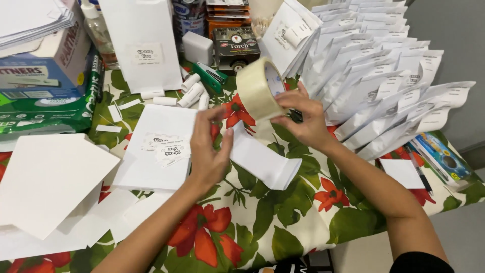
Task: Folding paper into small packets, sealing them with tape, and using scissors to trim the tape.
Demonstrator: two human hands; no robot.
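My right hand (305,121) gripped the roll of clear tape (258,88) above the flowered desk (283,222), while my left hand (209,149) pinched its loose end beside a folded white paper bag (265,162). Many labelled bags (384,81) already lay fanned out at the right; a flat one (151,146) and blank sheets (50,182) remained. What the bags held, I couldn't tell.

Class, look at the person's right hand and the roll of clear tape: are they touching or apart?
Touching. The head view shows the right hand gripping the roll of clear tape, its fingers pressed against the roll's side, with no gap.
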